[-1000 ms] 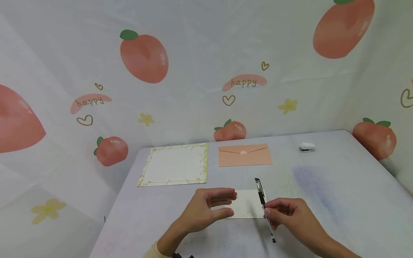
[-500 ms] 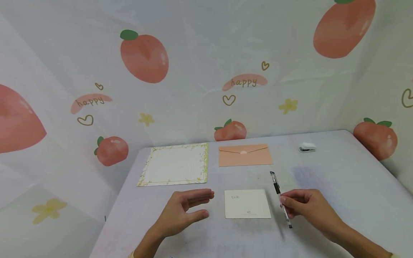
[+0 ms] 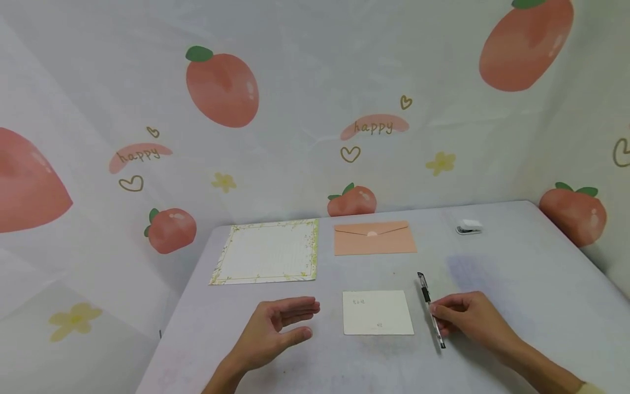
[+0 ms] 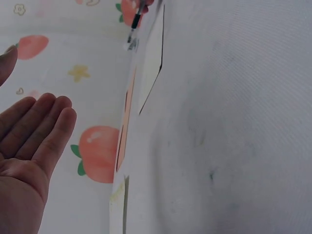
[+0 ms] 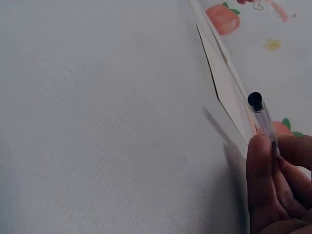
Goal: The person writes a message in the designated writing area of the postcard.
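A small cream card (image 3: 378, 317) with short handwriting lies flat on the table between the hands. To its right, the right hand (image 3: 470, 317) pinches a capped pen (image 3: 426, 295) between thumb and fingers, its black grip and cap pointing away. In the right wrist view the dark end of the pen (image 5: 255, 100) sticks out past the thumb. Left of the card, the left hand (image 3: 275, 328) hovers with straight fingers and the thumb apart, holding nothing. The left wrist view shows that palm (image 4: 29, 146) facing up, away from the card (image 4: 152, 63).
Behind the card lies a closed peach envelope (image 3: 375, 243). A sheet of letter paper with a floral border (image 3: 266, 251) is at the back left. A small white stapler (image 3: 469, 226) sits at the back right. A fruit-printed cloth (image 3: 295, 109) hangs behind the table.
Both hands have moved apart from over the card, left hand to the left, right hand with the pen to the right, uncovering it. Over the last half second the hands shifted only slightly.
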Demonstrator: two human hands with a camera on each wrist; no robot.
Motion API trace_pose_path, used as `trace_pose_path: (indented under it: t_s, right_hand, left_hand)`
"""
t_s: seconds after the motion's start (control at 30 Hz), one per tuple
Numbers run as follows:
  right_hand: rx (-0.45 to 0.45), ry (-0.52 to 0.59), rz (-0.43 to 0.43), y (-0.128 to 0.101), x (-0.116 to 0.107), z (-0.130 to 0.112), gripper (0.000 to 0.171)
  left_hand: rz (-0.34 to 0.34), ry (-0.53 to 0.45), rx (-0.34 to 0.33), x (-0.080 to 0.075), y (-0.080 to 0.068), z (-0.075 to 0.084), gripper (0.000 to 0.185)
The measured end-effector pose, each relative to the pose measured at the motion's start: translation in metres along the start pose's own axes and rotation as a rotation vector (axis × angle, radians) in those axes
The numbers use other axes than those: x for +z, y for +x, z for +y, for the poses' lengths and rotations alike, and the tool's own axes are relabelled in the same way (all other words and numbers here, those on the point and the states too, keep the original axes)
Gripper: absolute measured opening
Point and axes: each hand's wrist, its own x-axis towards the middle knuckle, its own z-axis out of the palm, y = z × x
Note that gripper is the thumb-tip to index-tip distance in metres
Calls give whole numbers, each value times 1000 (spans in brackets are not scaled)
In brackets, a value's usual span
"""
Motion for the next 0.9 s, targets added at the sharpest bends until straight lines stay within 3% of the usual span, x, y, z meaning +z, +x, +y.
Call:
trace_pose_path:
  t_s: [0.17, 0.4, 0.63, 0.9]
  right_hand:
    - [35, -50, 17, 4, 1, 2, 29]
    - [14, -89, 15, 7, 4, -2, 28]
    - [4, -222, 62, 7, 8, -7, 28]
    - [16, -290, 73, 2, 5, -10, 24]
  left_hand:
    - [-5, -18, 1, 2, -1, -3, 45]
    - [-29, -32, -5, 6, -1, -5, 43]
    - [-28, -39, -4, 8, 0, -4, 43]
    - [-10, 2, -3, 3, -3, -1, 43]
